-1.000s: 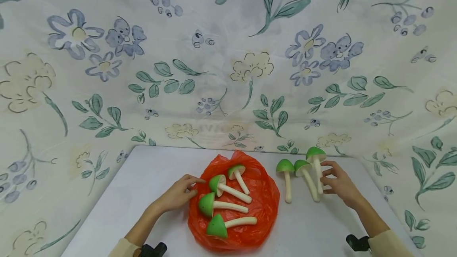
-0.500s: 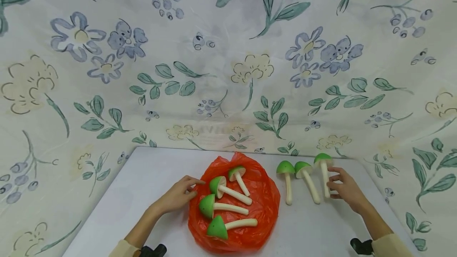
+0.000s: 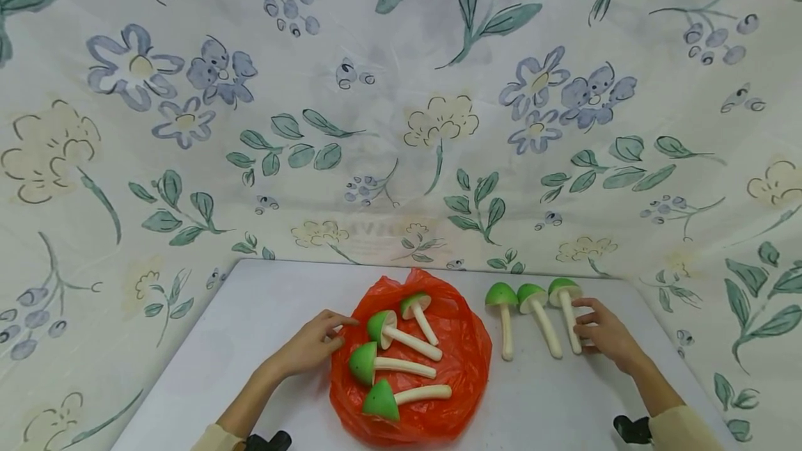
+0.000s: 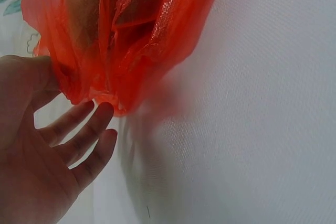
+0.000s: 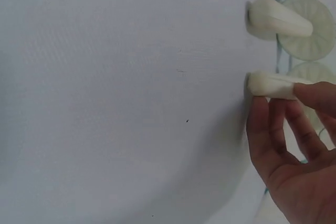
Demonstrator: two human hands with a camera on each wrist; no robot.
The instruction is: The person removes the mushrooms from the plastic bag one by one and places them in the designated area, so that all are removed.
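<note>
The rightmost mushroom (image 3: pixel 569 320) was at the lower right of the head view, its cap pointing up the frame, its stem running down and slightly rightward. On its right, the right hand (image 3: pixel 604 336) held the stem between thumb and fingers. At lower centre, the left hand (image 3: pixel 310 344) touched the red bag (image 3: pixel 466 371); whether it pinched was unclear.

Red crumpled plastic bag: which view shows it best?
Head: it shows the red crumpled plastic bag nearly whole, from above. Left wrist shows only a cropped section at the left hand; right wrist shows none.
</note>
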